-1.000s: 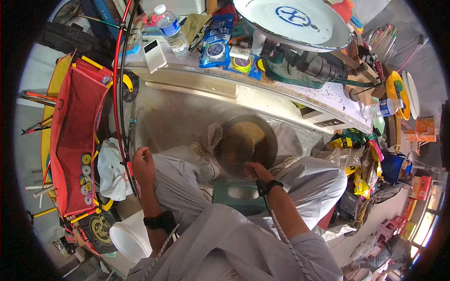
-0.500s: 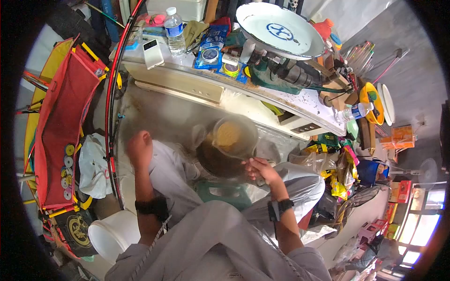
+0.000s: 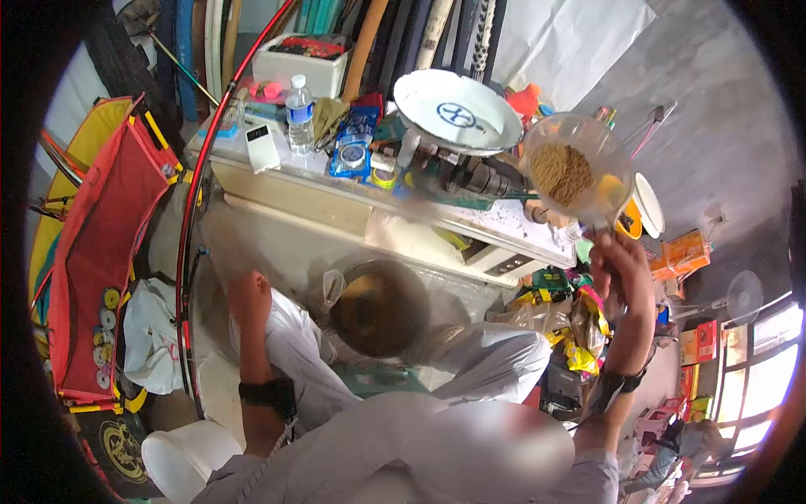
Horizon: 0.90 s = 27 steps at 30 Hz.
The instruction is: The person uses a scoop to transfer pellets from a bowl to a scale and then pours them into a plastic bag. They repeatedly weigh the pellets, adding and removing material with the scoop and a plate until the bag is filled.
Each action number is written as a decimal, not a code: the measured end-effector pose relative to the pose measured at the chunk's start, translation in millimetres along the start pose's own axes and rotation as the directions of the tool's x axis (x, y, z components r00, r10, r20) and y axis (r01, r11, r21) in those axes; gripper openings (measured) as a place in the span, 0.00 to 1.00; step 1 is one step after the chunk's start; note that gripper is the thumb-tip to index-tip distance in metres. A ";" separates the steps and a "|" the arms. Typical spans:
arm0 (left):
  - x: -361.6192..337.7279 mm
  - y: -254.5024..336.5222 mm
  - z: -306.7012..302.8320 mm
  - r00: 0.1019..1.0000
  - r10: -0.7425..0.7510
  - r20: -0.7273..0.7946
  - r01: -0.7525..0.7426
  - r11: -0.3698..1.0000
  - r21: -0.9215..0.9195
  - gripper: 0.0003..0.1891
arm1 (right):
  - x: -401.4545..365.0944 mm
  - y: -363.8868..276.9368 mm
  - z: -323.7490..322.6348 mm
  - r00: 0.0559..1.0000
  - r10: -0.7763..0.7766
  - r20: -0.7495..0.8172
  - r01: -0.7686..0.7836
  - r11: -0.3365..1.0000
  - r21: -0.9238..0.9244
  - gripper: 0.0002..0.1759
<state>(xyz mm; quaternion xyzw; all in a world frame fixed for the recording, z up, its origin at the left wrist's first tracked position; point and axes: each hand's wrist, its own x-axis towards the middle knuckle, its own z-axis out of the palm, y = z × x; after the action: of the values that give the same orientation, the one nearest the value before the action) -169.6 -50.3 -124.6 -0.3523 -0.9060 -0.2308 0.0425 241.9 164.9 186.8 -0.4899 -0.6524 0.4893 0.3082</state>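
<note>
My right hand [image 3: 620, 262], raised at the right beyond the bench's edge, is closed around the handle of a clear round scoop [image 3: 606, 139]. Brown, grainy material [image 3: 562, 174] lies in the scoop's bowl. Between my knees stands a dark round basin [image 3: 379, 328] with brownish contents, and a small clear cup [image 3: 333, 286] is at its left rim. My left hand [image 3: 250, 301] is curled by my left knee, with nothing visible in it. Left of the scoop, a white enamel pan [image 3: 420, 105] with a blue mark sits on a scale on the bench.
On the bench [image 3: 311, 178] are a water bottle [image 3: 300, 118], a white phone [image 3: 262, 149] and blue packets [image 3: 353, 143]. A red bag [image 3: 109, 235] and a white bucket [image 3: 180, 458] are at the left. Yellow packets [image 3: 583, 353] lie at the right; farther back is a person [image 3: 684, 454].
My right hand has lifted the scoop with the brown material up and right, away from the basin. My view has tilted up slightly. The left hand stays by the knee.
</note>
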 end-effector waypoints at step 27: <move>-7.8 -22.8 -9.9 0.995 -0.100 0.002 0.100 0.993 0.067 0.06 | 180.7 -8.0 107.5 0.915 -0.347 0.207 0.403 0.752 -0.521 0.15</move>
<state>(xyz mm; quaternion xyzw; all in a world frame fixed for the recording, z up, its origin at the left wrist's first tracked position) -179.6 -74.3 -126.5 -0.3053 -0.9299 -0.2013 0.0403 84.8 298.4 144.7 -0.3922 -0.8646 0.2310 0.2127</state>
